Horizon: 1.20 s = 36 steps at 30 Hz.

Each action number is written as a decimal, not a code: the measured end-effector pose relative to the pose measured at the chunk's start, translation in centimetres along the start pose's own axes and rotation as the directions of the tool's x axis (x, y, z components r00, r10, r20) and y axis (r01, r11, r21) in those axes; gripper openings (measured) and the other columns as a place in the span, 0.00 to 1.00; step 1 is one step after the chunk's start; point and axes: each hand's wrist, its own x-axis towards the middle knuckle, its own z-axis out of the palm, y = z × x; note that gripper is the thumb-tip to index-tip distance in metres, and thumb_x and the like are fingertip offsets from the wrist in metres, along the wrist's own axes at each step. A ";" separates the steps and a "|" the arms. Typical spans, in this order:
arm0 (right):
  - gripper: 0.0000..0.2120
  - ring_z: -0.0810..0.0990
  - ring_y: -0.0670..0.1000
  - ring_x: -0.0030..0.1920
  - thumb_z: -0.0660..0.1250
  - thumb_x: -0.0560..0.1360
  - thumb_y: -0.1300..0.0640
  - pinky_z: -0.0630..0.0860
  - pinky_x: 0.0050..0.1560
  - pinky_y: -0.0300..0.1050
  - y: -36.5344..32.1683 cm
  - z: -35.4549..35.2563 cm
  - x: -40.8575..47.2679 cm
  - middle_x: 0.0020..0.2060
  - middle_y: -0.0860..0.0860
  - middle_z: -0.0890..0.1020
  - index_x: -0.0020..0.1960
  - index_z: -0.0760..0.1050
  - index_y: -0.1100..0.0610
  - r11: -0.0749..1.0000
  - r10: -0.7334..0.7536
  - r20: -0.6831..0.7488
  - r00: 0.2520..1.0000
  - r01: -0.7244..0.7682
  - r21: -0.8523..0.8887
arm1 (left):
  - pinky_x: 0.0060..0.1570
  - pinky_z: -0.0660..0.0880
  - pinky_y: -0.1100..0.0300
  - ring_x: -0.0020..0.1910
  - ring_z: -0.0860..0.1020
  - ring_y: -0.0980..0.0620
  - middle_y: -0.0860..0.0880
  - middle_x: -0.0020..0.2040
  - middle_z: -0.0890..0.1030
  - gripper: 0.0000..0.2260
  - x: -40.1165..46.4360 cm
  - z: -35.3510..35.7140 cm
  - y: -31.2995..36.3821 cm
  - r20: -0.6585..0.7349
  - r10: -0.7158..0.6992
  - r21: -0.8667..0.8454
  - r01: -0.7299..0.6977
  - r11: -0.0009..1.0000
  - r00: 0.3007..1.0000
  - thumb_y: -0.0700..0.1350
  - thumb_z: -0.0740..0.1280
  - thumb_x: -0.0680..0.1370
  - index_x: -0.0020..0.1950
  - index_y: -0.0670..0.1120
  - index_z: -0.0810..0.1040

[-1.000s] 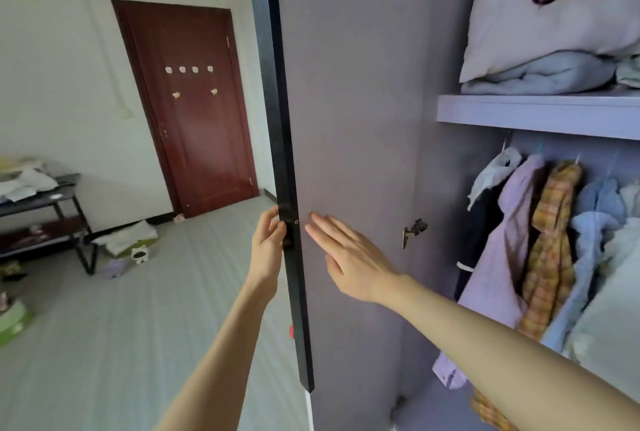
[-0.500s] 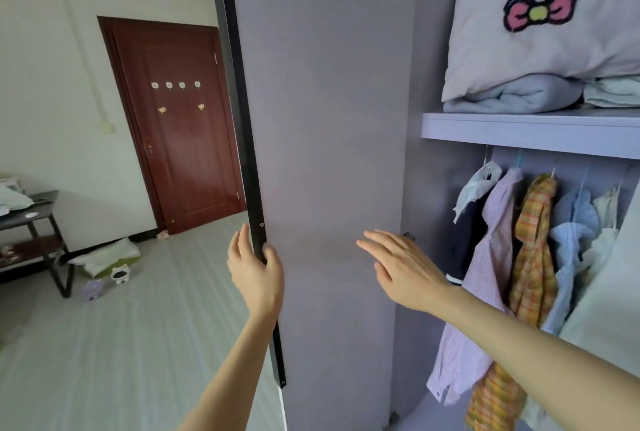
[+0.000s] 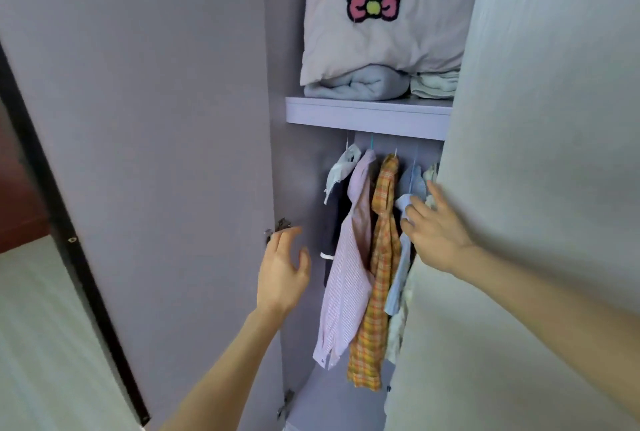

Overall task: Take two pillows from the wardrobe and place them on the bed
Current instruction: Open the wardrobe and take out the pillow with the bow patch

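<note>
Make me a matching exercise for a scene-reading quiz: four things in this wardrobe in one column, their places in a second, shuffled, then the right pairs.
Things:
1. pillow
2. blue blanket
3. plaid shirt
4. right hand

Places:
A. hanging under the shelf
B. at the right door's edge
C. on the shelf, under the pillow
D. topmost, on the folded bedding

Pairs: 1-D, 2-C, 3-A, 4-B

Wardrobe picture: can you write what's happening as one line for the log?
stage: opening wardrobe | left hand: open, holds nothing | right hand: on right door edge | pillow: on shelf, untouched
</note>
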 end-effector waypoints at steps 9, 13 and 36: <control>0.22 0.54 0.57 0.71 0.55 0.77 0.49 0.37 0.67 0.69 1.3 0.0 0.2 0.69 0.53 0.66 0.70 0.63 0.54 0.966 0.063 0.240 0.969 0.002 -0.260 | 0.50 0.68 0.65 0.53 0.73 0.57 0.51 0.59 0.74 0.14 2.7 4.9 0.8 0.242 0.076 -0.142 -0.042 0.989 0.967 0.40 0.62 0.77 0.62 0.46 0.72; 0.19 0.60 0.59 0.68 0.58 0.75 0.50 0.39 0.69 0.68 -0.2 -1.1 -1.3 0.62 0.54 0.72 0.63 0.71 0.56 0.973 0.139 0.178 0.974 -0.101 -0.205 | 0.53 0.74 0.56 0.55 0.75 0.53 0.54 0.56 0.73 0.13 3.1 4.8 -0.5 0.365 0.138 -0.209 -0.063 0.976 0.921 0.40 0.62 0.77 0.61 0.47 0.72; 0.10 0.62 0.59 0.70 0.56 0.69 0.67 0.64 0.68 0.48 -9.6 -13.3 -30.2 0.61 0.58 0.68 0.47 0.73 0.64 0.670 0.738 -0.123 0.663 -0.699 0.252 | 0.70 0.53 0.66 0.73 0.51 0.61 0.58 0.77 0.48 0.33 -14.0 9.0 14.8 0.504 0.855 -0.841 -0.293 0.454 -0.123 0.41 0.60 0.77 0.74 0.57 0.44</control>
